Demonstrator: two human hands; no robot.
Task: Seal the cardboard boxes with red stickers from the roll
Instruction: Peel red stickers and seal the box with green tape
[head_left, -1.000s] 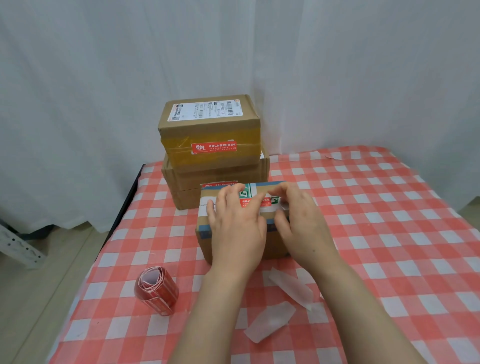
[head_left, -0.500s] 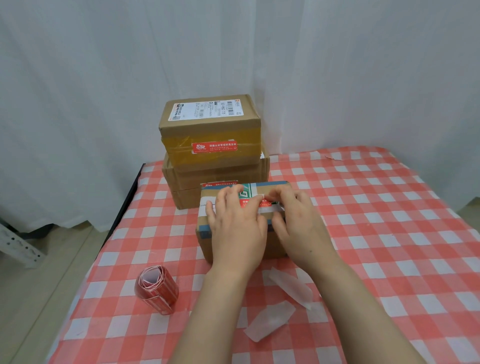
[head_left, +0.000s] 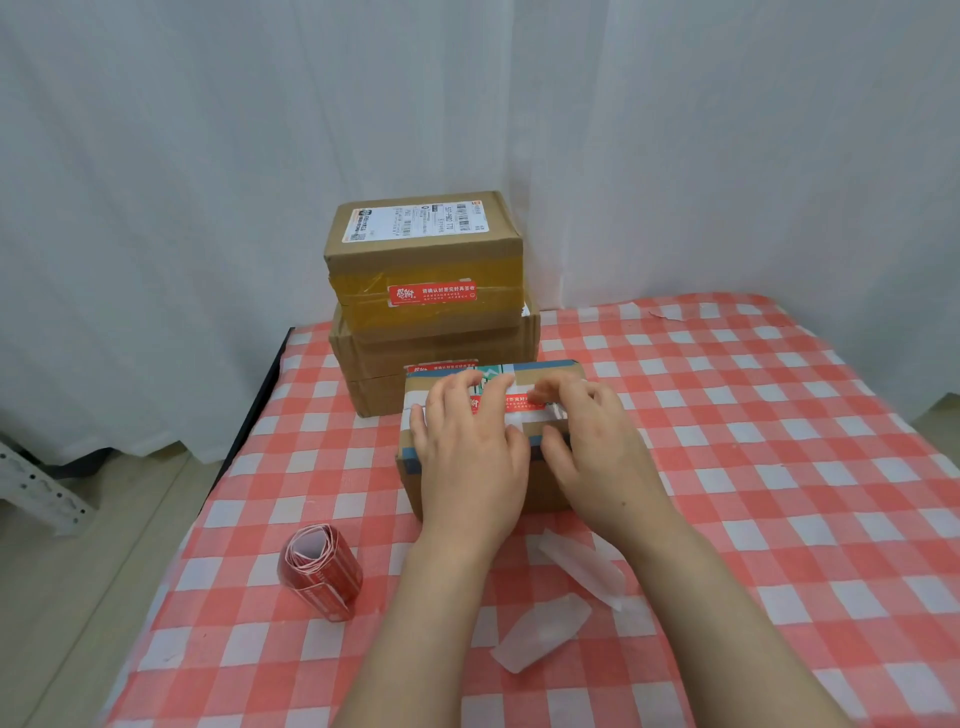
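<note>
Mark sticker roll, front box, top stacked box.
red sticker roll (head_left: 319, 571), head view, curved side wall
small front cardboard box (head_left: 550, 371), head view, far top edge
top stacked brown cardboard box (head_left: 363, 260), head view, bare left front

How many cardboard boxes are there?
3: the front box lies under both hands, the top box is stacked on the bottom box behind it. More could be hidden behind.
</note>
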